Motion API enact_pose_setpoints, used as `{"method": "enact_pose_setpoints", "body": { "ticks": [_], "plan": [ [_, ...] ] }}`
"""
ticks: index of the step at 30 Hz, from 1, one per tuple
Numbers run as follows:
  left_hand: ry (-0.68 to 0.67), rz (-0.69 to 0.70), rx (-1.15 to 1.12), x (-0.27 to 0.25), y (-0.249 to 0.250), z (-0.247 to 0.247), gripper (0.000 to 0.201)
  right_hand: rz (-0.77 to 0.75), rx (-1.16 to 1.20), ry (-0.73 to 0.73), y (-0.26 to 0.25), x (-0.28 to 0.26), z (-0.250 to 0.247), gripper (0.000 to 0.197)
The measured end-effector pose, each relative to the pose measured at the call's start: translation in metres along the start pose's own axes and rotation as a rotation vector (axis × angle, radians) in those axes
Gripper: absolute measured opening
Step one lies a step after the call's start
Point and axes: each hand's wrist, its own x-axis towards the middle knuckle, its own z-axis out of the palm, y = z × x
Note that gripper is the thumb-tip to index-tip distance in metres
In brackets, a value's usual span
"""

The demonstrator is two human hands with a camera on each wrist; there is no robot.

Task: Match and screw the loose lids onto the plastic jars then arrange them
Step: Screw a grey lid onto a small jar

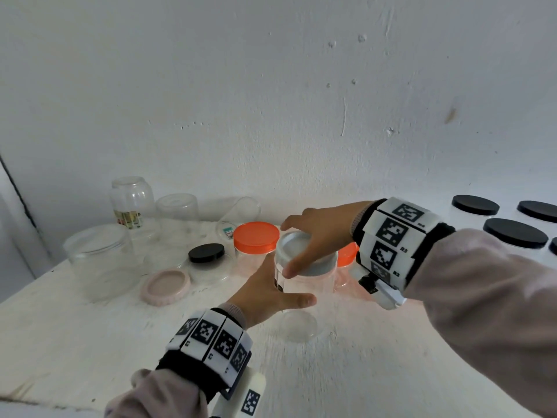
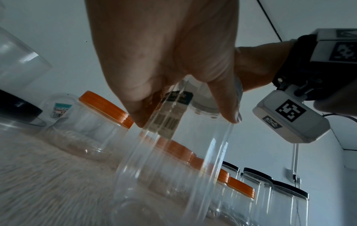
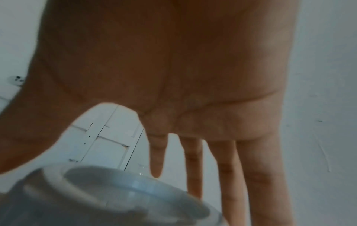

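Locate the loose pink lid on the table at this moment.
In the head view the pink lid lies open side up at the table's left, beside the black-lidded jar and left of the left hand.

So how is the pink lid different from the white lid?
The pink lid lies loose on the table, hollow side up, untouched; the white lid sits on a clear jar, under the right hand, while the left hand holds the jar. Both are round.

Open jars (image 1: 132, 206) stand back left; capped jars (image 1: 512, 230) back right; a loose lid (image 1: 166, 286) before the former.
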Motion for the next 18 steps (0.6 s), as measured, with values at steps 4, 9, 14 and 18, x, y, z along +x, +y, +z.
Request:
{"method": "enact_pose_setpoints", "body": {
  "ticks": [4, 9, 14, 18],
  "plan": [
    [0.006, -0.028, 0.003, 0.0004, -0.0010, -0.0003, 0.076, -0.089, 0.061, -0.045, 0.0011, -0.0031, -0.0069, 0.078],
    [0.024, -0.019, 0.003, -0.0008, -0.0011, 0.0007, 0.076, 0.000, 0.020, 0.050, -0.0032, -0.0015, -0.0019, 0.074],
    [0.015, -0.014, 0.007, -0.0005, -0.0012, 0.0004, 0.072, 0.007, 0.035, -0.009, 0.0002, -0.0039, -0.0053, 0.085],
    [0.009, -0.012, -0.004, -0.0004, -0.0003, 0.0010, 0.075, -0.078, 0.077, -0.037, 0.0024, -0.0051, -0.0081, 0.075]
  ]
}}
